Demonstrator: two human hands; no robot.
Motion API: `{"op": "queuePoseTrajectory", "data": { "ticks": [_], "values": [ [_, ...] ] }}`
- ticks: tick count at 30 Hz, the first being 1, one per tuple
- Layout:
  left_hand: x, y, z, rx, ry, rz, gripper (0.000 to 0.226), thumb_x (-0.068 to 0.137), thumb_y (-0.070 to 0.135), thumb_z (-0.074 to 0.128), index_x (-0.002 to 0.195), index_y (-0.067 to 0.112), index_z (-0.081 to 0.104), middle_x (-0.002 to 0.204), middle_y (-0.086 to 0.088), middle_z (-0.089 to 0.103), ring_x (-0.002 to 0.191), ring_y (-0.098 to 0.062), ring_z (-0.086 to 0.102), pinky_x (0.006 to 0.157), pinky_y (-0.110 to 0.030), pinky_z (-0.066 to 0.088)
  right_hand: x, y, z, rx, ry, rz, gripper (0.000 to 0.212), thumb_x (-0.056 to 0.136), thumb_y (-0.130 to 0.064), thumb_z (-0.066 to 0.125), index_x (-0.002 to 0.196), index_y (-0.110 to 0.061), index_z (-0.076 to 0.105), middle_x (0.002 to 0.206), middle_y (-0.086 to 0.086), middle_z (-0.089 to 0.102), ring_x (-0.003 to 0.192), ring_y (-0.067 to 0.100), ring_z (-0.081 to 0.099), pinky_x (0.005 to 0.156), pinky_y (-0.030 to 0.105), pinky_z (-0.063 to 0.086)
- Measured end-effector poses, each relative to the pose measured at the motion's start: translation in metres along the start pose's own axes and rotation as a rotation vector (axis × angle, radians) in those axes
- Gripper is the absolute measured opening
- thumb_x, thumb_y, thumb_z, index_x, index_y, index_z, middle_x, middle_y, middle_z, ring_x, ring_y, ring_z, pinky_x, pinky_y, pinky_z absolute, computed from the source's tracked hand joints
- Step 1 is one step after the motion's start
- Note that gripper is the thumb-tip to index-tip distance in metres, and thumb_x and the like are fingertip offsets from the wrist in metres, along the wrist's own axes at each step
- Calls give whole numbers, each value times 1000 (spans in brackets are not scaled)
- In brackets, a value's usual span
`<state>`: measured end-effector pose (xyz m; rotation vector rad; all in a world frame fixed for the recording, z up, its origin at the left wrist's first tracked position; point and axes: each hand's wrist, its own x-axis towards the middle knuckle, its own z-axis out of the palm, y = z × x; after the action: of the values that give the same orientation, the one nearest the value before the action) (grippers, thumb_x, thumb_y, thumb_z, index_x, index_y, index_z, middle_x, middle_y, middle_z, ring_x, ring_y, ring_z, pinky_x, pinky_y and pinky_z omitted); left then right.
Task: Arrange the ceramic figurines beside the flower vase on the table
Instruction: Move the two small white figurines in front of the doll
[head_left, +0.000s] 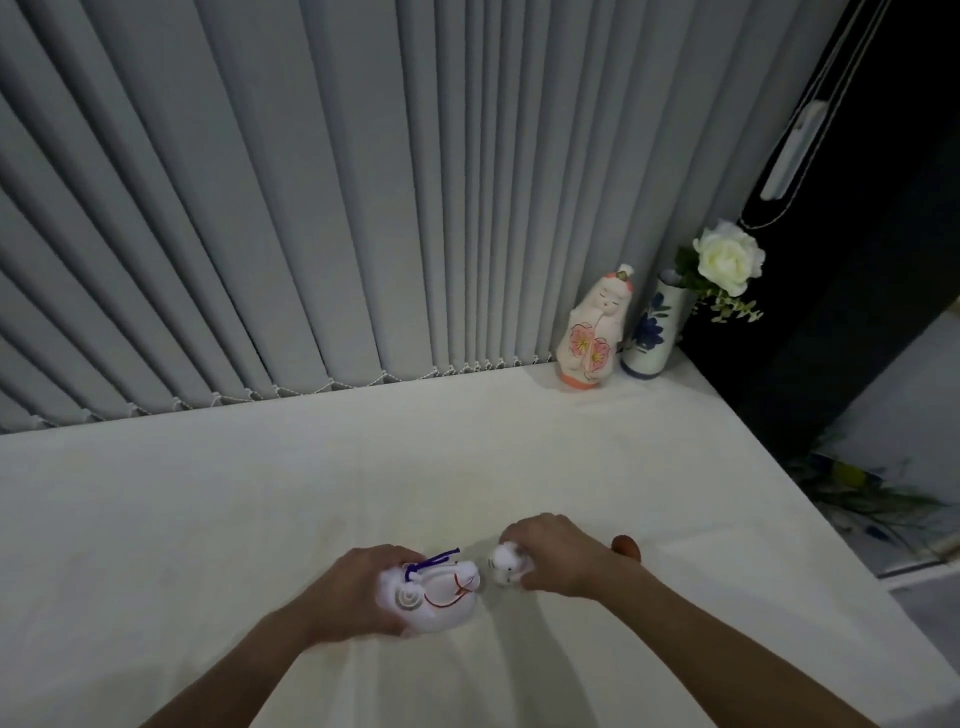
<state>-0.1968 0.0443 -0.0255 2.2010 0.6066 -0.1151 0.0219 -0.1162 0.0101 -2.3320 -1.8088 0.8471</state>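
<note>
Near centre of white table (260, 493): left hand (353, 592) wrapped around larger white figurine (431, 592), fingers clamped on its left end; long axis left to right, snout end with red line pointing right, purple cord on top. Just beside it, right hand (561, 556) closed over small round white figurine (506, 564), face turned left toward the larger one. Far right corner: tall doll figurine (592, 332) upright, just left of blue-flowered vase (649, 327) with white rose (730, 257). Orange object (626, 545) partly hidden behind right wrist. No readable writing anywhere.
</note>
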Motion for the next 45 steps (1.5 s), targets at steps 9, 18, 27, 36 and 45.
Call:
{"op": "queuePoseTrajectory", "data": {
  "ticks": [9, 18, 27, 36, 45],
  "values": [
    [90, 38, -48, 5, -27, 87, 54, 49, 30, 89, 95, 44, 64, 92, 24, 72, 84, 8, 66, 73, -10, 51, 11, 57, -92, 309, 350, 111, 38, 71, -22, 75, 106, -16, 63, 106, 4, 69, 85, 12, 54, 70, 21, 40],
    [242, 96, -71, -4, -54, 247, 59, 45, 24, 86, 93, 45, 61, 97, 13, 72, 92, -7, 67, 83, -24, 51, 54, 135, -117, 245, 364, 352, 40, 73, -22, 73, 109, -11, 62, 111, 8, 68, 101, 26, 60, 70, 22, 35],
    [336, 87, -64, 63, -128, 239, 56, 38, 36, 83, 87, 51, 62, 86, 23, 72, 84, 3, 66, 78, -21, 53, 83, 186, -101, 244, 275, 519, 35, 75, -20, 66, 108, -10, 60, 111, 9, 66, 104, 26, 58, 76, 28, 41],
    [365, 76, -64, 94, -216, 214, 61, 37, 27, 91, 87, 48, 64, 95, 17, 71, 84, 5, 65, 74, -10, 51, 103, 190, -96, 247, 271, 488, 34, 77, -19, 65, 109, -9, 60, 111, 10, 66, 103, 27, 58, 80, 29, 43],
    [374, 81, -70, 223, -261, 247, 66, 48, 19, 89, 108, 33, 64, 101, 15, 68, 91, -2, 63, 70, 1, 44, 107, 190, -97, 244, 307, 505, 34, 77, -19, 65, 109, -8, 60, 112, 13, 67, 104, 29, 59, 85, 32, 46]
  ]
}}
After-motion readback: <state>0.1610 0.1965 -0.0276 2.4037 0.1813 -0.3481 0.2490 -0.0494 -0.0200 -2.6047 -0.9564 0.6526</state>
